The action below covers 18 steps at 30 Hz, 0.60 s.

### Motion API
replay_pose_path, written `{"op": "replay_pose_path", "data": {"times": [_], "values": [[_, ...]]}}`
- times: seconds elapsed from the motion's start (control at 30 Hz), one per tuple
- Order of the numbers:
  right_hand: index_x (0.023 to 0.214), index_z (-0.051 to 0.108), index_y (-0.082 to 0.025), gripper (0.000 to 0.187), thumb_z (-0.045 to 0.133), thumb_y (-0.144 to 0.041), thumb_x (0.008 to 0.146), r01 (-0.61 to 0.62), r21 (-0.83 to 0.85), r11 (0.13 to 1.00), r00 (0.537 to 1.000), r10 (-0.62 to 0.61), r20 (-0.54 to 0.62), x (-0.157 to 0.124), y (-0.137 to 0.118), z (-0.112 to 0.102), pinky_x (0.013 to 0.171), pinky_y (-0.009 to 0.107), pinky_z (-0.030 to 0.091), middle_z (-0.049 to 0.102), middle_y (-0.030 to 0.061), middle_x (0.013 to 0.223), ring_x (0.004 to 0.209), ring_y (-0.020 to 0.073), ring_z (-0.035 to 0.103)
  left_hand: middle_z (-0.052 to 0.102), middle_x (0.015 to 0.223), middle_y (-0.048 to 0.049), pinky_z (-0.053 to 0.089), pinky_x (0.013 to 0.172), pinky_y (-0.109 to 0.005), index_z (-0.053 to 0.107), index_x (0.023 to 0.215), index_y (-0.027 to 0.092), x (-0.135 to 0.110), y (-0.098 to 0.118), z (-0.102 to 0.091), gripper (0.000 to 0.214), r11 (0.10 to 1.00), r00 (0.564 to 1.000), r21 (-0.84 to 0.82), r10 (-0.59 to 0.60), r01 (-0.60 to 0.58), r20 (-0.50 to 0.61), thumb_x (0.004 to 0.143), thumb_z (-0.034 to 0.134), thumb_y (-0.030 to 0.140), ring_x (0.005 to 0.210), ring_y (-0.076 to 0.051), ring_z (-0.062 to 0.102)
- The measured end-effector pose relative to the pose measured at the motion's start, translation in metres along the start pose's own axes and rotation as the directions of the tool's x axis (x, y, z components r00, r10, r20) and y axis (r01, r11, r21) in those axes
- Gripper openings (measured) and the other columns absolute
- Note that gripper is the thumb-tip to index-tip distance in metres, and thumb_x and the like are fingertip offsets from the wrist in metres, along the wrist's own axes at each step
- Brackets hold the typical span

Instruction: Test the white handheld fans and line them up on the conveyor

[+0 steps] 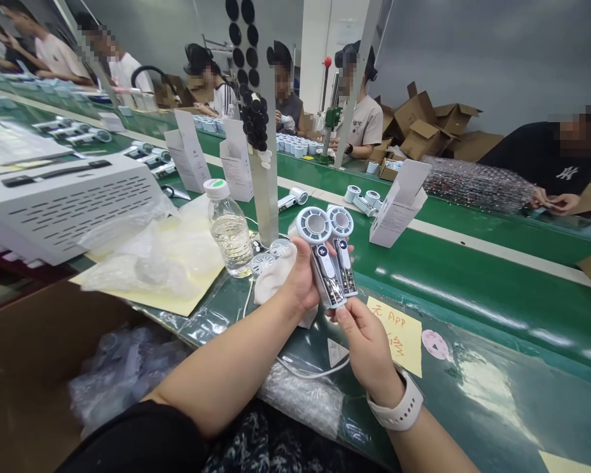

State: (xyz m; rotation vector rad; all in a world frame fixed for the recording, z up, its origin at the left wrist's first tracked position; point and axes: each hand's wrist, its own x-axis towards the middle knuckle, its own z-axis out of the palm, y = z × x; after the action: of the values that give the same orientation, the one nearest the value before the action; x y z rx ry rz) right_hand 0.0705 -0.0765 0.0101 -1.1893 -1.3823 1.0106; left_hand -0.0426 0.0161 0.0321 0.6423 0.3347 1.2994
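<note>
White handheld fans (326, 257) — heads up, handles down

Green conveyor belt (477, 289) — white cartons (398, 210), yellow note (394, 335)

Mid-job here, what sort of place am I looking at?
Probably a factory packing line: co-workers sit along a green conveyor belt with white product boxes on it, while the left hand and right hand grip two handheld fans.
</note>
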Motion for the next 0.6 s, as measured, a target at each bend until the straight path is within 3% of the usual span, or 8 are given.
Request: {"op": "replay_pose_path", "data": {"times": [0.13, 0.27, 0.37, 0.5, 0.6], "values": [[0.076, 0.062, -0.023, 0.038, 0.054, -0.055, 0.095, 0.056, -0.005, 0.998, 0.998, -0.056, -0.031, 0.0016, -0.0006, -0.0038, 0.075, 0.033, 0.046, 0.068, 0.0043, 0.086, 0.082, 0.0209, 0.06, 0.076, 0.103, -0.0105, 0.06, 0.089, -0.041, 0.061, 0.066, 0.017, 0.0015, 0.0045, 0.0014, 0.073, 0.997, 1.0, -0.073, -0.014, 0.012, -0.02, 0.057, 0.068, 0.089, 0.108, -0.031, 0.072], [0.071, 0.059, -0.023, 0.044, 0.058, -0.062, 0.091, -0.043, 0.027, 0.999, 0.995, 0.045, -0.087, 0.0052, 0.0033, -0.0059, 0.067, 0.032, 0.046, 0.064, 0.0009, 0.065, 0.066, 0.0187, 0.059, 0.075, 0.107, -0.0108, 0.06, 0.089, -0.04, 0.061, 0.065, 0.017, -0.0004, 0.0062, 0.0041, 0.072, 1.0, 1.0, -0.01, 0.004, -0.003, 0.019, 0.057, 0.07, 0.088, 0.113, -0.033, 0.07], [0.069, 0.056, -0.024, 0.049, 0.063, -0.07, 0.084, -0.118, 0.147, 0.982, 0.99, 0.127, -0.052, 0.0069, 0.0053, -0.0065, 0.058, 0.031, 0.045, 0.055, -0.0038, 0.048, 0.051, 0.0164, 0.054, 0.075, 0.106, -0.0107, 0.061, 0.088, -0.04, 0.061, 0.065, 0.018, -0.0026, 0.006, 0.0057, 0.071, 0.998, 0.998, 0.048, 0.032, -0.034, 0.052, 0.057, 0.07, 0.088, 0.116, -0.034, 0.069], [0.069, 0.058, -0.023, 0.05, 0.067, -0.071, 0.081, -0.147, 0.201, 0.969, 0.989, 0.146, 0.021, 0.0075, 0.004, -0.0074, 0.057, 0.031, 0.046, 0.057, -0.0039, 0.046, 0.048, 0.016, 0.056, 0.074, 0.105, -0.01, 0.061, 0.088, -0.038, 0.062, 0.064, 0.018, -0.0031, 0.0063, 0.0062, 0.072, 0.994, 0.997, 0.09, 0.051, -0.057, 0.064, 0.056, 0.07, 0.088, 0.116, -0.033, 0.068], [0.071, 0.06, -0.022, 0.05, 0.068, -0.07, 0.08, -0.142, 0.194, 0.971, 0.988, 0.149, -0.024, 0.0068, 0.0021, -0.0065, 0.058, 0.031, 0.048, 0.059, -0.0033, 0.047, 0.049, 0.016, 0.058, 0.074, 0.104, -0.0099, 0.06, 0.089, -0.038, 0.062, 0.064, 0.018, -0.0027, 0.0058, 0.0058, 0.071, 0.994, 0.997, 0.095, 0.046, -0.052, 0.067, 0.058, 0.068, 0.089, 0.118, -0.033, 0.067]]}}
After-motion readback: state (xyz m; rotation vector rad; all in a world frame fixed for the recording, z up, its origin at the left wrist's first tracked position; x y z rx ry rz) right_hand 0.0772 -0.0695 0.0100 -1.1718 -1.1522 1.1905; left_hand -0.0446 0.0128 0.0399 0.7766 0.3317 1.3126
